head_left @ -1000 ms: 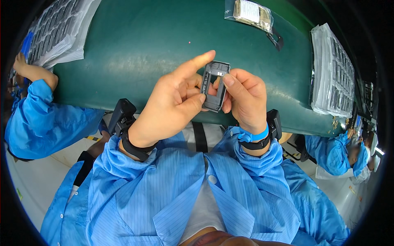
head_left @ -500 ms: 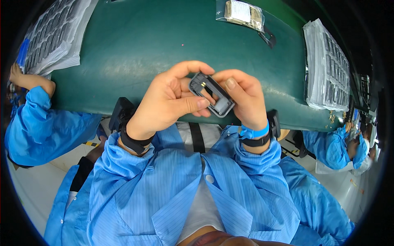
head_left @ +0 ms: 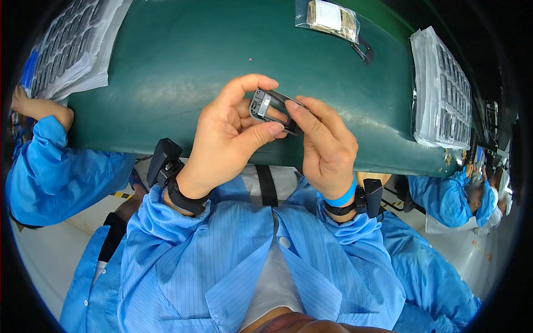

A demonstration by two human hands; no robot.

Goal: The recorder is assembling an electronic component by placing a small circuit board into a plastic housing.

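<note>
Above the near edge of the green table, a small dark grey plastic frame (head_left: pixel 260 104) with an open middle and rounded corners is held between both hands. My left hand (head_left: pixel 229 125) grips its left end, with the thumb along the near side and the index finger at the far corner. My right hand (head_left: pixel 327 139) pinches its right end between thumb and fingers, covering that part. Fingers of my left hand show through the opening. A light metallic strip lies inside the left end.
Stacked clear trays of dark parts (head_left: pixel 69 53) stand at the far left, and more trays (head_left: pixel 441 91) at the right. A clear bag with a labelled bundle (head_left: pixel 330 19) and a black frame piece (head_left: pixel 363 51) lie at the back of the green table (head_left: pixel 183 66). Co-workers in blue sit on both sides.
The frame has turned and shifted slightly left and away from me. My right hand has rotated, its thumb and fingers now lying over the frame's right end.
</note>
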